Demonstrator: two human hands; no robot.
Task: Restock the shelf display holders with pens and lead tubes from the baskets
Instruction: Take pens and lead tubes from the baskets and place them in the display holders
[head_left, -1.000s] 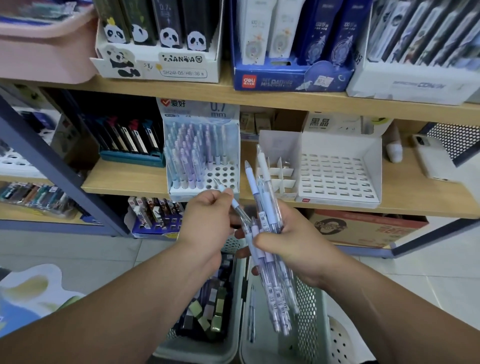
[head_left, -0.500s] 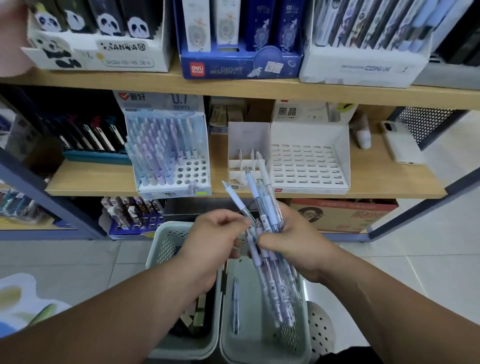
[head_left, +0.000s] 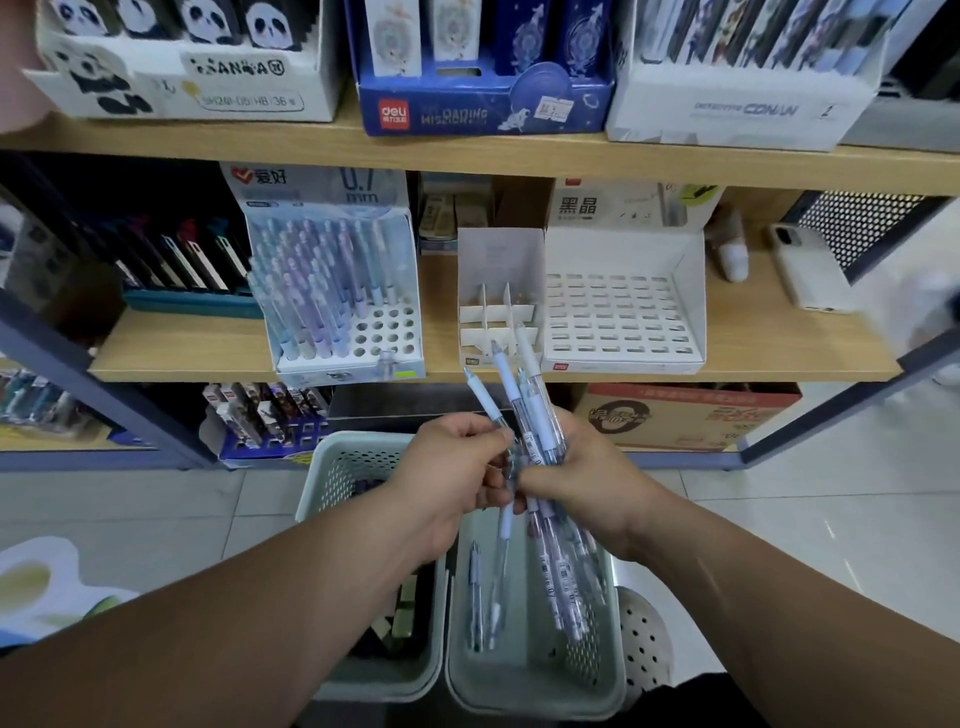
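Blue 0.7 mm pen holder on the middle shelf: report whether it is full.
Partly full: pastel pens fill the left and back of the blue pen holder; its front-right holes are bare.

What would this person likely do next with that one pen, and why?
Probably the left hand pulls its pinched pen clear of the bundle in the right hand and lifts it to the blue holder, whose right-side holes are empty.

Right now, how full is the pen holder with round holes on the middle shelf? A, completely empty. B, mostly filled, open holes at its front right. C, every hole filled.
B: pens crowd the left and back of the pen holder, while bare round holes show at its front right.
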